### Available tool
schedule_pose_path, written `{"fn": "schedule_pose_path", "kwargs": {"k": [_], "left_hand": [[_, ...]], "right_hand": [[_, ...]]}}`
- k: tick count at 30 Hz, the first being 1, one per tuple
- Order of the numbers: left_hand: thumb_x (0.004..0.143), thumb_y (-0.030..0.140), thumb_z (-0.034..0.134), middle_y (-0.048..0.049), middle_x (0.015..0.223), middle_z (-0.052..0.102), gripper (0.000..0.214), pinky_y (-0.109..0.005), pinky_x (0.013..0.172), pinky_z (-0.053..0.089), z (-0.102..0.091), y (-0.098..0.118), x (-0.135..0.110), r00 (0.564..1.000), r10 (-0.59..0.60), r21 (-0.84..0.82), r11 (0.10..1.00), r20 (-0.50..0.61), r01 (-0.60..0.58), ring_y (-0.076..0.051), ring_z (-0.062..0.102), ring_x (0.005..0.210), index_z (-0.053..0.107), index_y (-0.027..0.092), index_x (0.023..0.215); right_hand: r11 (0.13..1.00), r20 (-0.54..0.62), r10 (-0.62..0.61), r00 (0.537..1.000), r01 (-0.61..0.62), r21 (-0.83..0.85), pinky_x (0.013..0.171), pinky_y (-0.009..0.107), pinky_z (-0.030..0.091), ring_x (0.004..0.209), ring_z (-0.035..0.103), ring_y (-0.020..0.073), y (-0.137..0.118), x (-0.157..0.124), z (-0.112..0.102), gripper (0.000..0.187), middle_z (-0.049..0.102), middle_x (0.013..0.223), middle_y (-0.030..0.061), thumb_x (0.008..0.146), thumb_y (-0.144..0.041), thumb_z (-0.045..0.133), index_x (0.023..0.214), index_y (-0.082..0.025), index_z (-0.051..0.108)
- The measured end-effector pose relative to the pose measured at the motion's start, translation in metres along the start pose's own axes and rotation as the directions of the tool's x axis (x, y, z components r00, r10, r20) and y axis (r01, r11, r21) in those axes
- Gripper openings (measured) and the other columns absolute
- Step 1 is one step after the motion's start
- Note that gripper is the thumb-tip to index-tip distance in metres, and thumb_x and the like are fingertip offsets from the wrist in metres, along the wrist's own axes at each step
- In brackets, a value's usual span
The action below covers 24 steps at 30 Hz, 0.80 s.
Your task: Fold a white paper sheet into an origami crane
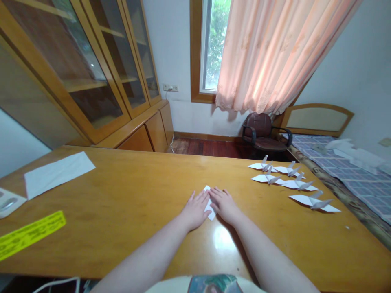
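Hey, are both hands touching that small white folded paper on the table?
Touching. The head view shows the left hand and right hand lying flat on the folded paper, fingers covering its edges, with no gap visible.

Small folded paper sheet [210,210]: white.
Folded paper cranes [295,185]: white.
Wooden table [122,203]: honey-brown.
Printed paper strip [29,234], lower left: yellow.
Fabric curtain [275,53]: peach.
Bed cover [360,181], right edge: blue-grey checks.

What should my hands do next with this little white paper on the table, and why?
Probably press firmly along the fold to sharpen the crease: the left hand and right hand both lie flat on the small folded paper, which looks far simpler than the finished paper cranes nearby.
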<state>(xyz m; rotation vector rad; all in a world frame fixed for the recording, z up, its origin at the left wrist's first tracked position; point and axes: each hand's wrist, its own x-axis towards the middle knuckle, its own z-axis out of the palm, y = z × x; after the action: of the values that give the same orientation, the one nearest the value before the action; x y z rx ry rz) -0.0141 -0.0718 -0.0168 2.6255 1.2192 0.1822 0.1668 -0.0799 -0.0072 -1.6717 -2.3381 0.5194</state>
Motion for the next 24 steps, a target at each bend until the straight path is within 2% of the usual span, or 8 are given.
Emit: {"fn": "schedule_pose_path", "kwargs": {"k": [2,4,11,16,20,24], "left_hand": [[0.089,0.047,0.034,-0.0089,0.151,0.020,0.064,-0.048,0.113,0.008,0.001,0.001,0.000,1.000,-0.021,0.019,1.000,0.005,0.021,-0.023,0.014,0.140,0.021,0.017,0.145],[0.089,0.048,0.033,-0.0094,0.151,0.019,0.066,-0.047,0.113,0.008,0.001,0.002,0.000,0.999,-0.047,0.030,0.998,0.014,0.046,-0.023,0.013,0.140,0.020,0.016,0.145],[0.085,0.055,0.038,-0.0114,0.151,0.019,0.074,-0.054,0.111,0.005,0.003,0.000,0.001,0.992,-0.128,0.044,0.991,0.006,0.128,-0.028,0.014,0.139,0.019,0.016,0.145],[0.085,0.052,0.040,-0.0129,0.150,0.022,0.072,-0.054,0.111,0.006,0.004,-0.007,0.002,0.973,-0.225,0.055,0.972,-0.051,0.227,-0.030,0.011,0.140,0.025,0.013,0.143],[0.087,0.038,0.042,-0.0127,0.144,0.036,0.057,-0.052,0.111,0.013,-0.005,-0.017,0.004,0.940,-0.325,0.015,0.944,-0.106,0.328,-0.029,0.023,0.136,0.035,0.014,0.139],[0.088,0.031,0.042,-0.0086,0.128,0.055,0.043,-0.047,0.110,0.019,-0.014,-0.022,0.004,0.932,-0.317,-0.103,0.947,-0.175,0.303,-0.023,0.045,0.121,0.047,0.020,0.129]], "right_hand": [[0.999,0.092,-0.011,0.996,0.016,-0.048,0.111,0.050,0.007,0.139,0.018,0.0212,-0.006,-0.002,0.000,0.059,0.026,0.149,0.0076,0.088,-0.032,0.041,0.144,-0.021,0.024],[0.996,0.124,0.027,0.992,-0.017,-0.083,0.110,0.054,0.002,0.140,0.013,0.0223,-0.009,-0.004,0.001,0.061,0.020,0.151,0.0077,0.089,-0.034,0.038,0.145,-0.020,0.018],[0.987,0.133,0.128,0.983,-0.113,-0.116,0.109,0.055,0.001,0.140,0.011,0.0242,-0.008,-0.005,-0.003,0.059,0.019,0.151,0.0058,0.090,-0.038,0.037,0.145,-0.023,0.019],[0.988,0.098,0.123,0.988,-0.113,-0.101,0.109,0.054,0.001,0.140,0.011,0.0247,-0.004,-0.004,-0.003,0.056,0.023,0.150,0.0040,0.091,-0.038,0.037,0.144,-0.024,0.025],[0.990,0.055,0.118,0.992,-0.113,-0.082,0.110,0.053,0.002,0.139,0.013,0.0256,0.002,0.000,-0.003,0.056,0.028,0.149,0.0054,0.090,-0.040,0.041,0.142,-0.022,0.030],[0.983,0.019,0.171,0.985,-0.170,-0.073,0.109,0.052,0.005,0.138,0.018,0.0268,0.009,0.004,-0.004,0.055,0.032,0.147,0.0065,0.088,-0.039,0.045,0.140,-0.023,0.034]]}}
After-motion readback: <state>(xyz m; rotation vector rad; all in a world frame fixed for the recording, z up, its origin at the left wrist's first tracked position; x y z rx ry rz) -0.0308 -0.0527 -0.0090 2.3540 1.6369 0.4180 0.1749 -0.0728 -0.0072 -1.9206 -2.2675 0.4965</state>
